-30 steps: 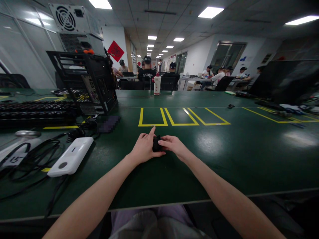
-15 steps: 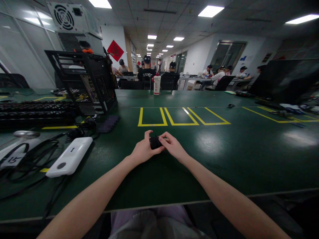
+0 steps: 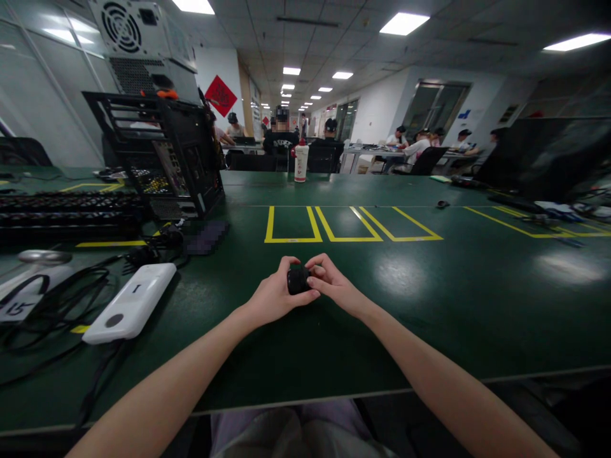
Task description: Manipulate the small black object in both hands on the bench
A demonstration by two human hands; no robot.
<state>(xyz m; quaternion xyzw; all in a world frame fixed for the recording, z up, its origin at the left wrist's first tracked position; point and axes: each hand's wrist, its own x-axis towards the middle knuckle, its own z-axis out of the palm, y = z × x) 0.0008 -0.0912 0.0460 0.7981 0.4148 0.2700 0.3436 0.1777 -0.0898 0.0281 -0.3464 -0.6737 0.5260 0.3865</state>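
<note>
Just above the green table, a small black rounded object point(image 3: 298, 280) is held between my two hands; its exact kind cannot be made out. My left hand point(image 3: 273, 290) is closed around its left side, index finger curled over the top and thumb along the near side. From the right, my right hand point(image 3: 340, 291) pinches the object's other end with thumb and fingers. Part of the object is hidden behind the fingertips. Beyond both hands, yellow tape outlines point(image 3: 293, 240) mark the tabletop.
To the left lie a white device point(image 3: 138, 299) with a round grey spot and tangled black cables point(image 3: 90, 299). An open black computer case point(image 3: 186, 152) stands behind them. A white bottle point(image 3: 300, 162) with a red cap is at the far edge. Several people sit in the background.
My left index finger, raised before, now bends over the black object. The object has turned slightly and sits a little lower, and my right fingers have shifted on it.
</note>
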